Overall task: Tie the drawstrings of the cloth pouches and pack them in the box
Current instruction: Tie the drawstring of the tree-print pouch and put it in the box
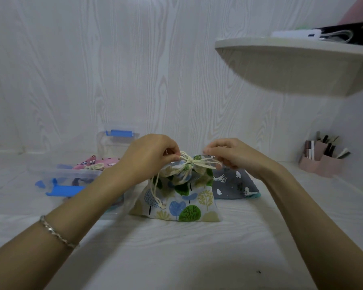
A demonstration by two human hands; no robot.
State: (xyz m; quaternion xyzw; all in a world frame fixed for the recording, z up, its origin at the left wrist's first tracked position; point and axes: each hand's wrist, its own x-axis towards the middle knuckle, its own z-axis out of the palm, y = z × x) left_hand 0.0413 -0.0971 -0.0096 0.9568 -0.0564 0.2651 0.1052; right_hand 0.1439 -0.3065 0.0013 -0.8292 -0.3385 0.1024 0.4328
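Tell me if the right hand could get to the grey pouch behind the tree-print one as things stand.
Probably yes. The grey pouch lies just below the right hand with nothing between them. That hand is pinching the drawstring of the tree-print pouch, though, so it must let go first.

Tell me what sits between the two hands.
Head view: the cream drawstring, looped over the gathered neck of the tree-print pouch, runs between left hand and right hand.
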